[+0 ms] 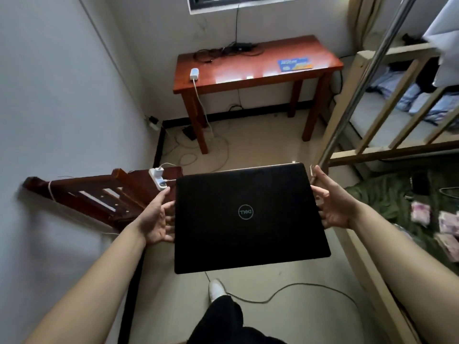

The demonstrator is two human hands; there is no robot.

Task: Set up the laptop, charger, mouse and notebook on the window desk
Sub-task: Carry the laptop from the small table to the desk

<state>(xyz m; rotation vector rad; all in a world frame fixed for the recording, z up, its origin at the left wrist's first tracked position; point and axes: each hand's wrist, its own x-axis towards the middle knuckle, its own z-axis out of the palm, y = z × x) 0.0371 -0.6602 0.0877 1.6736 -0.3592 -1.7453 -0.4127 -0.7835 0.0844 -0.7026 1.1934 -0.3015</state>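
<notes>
currently: closed laptop (248,217), our left hand (159,219) and right hand (332,204) pressing its side edges, fingers spread; risk: slipping, or tripping on floor cable (285,291).

Black laptop (248,217) closed, lid up, round logo showing, hanging level in air well short of window desk (258,68). Black charger (242,47) with tangled cable lying at desk's back edge. Blue notebook (295,63) lying flat toward desk's right end. Mouse not discernible.
</notes>
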